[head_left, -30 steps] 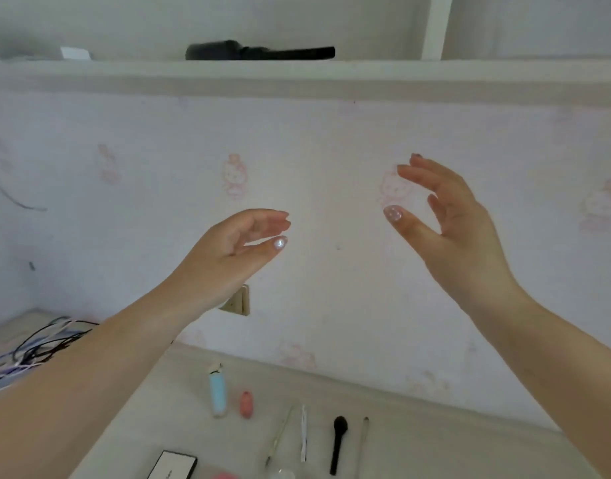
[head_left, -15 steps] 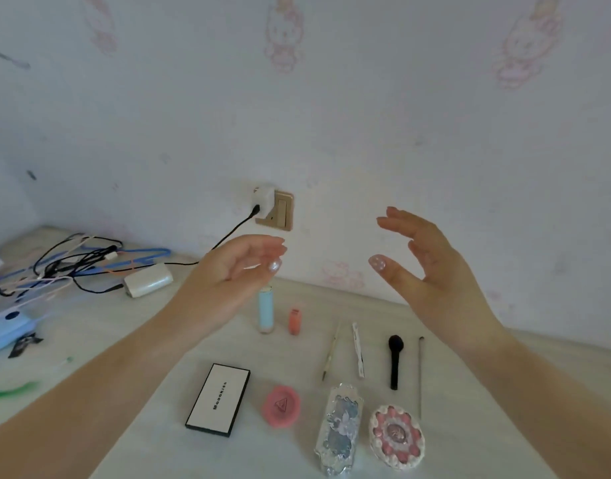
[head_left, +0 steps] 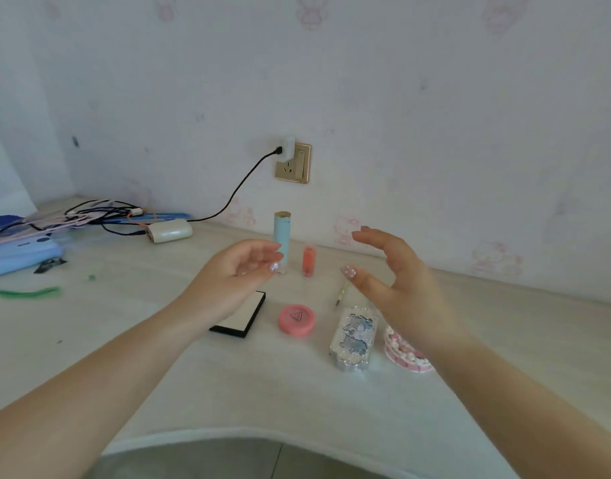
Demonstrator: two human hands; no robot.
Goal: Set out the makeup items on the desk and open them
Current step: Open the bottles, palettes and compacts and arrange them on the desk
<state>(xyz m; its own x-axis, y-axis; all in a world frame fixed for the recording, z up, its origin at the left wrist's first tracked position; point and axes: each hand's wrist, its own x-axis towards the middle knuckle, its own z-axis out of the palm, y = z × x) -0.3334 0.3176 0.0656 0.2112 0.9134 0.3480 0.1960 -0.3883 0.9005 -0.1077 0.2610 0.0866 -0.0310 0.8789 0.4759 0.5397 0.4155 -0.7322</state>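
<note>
Makeup items lie closed on the pale desk [head_left: 262,385]. A light blue tube [head_left: 282,233] and a small coral tube [head_left: 308,261] stand near the wall. In front of them lie a black-edged white compact [head_left: 243,323], a round pink compact [head_left: 296,320], an ornate silver case [head_left: 356,337] and a pink flower-shaped compact [head_left: 402,354]. A thin pencil [head_left: 341,293] shows between my hands. My left hand [head_left: 231,274] hovers open above the white compact. My right hand [head_left: 397,288] hovers open over the silver case and hides the brushes behind it.
A wall socket [head_left: 297,163] holds a white charger whose black cable runs left to a tangle of cables [head_left: 100,216] and a white power bank [head_left: 169,230]. A blue object [head_left: 21,254] and a green strip [head_left: 26,292] lie at the far left. The desk's front edge curves below.
The view has tilted down from the wall to the desk. Both hands have come lower and now hover just above the makeup items, still holding nothing.
</note>
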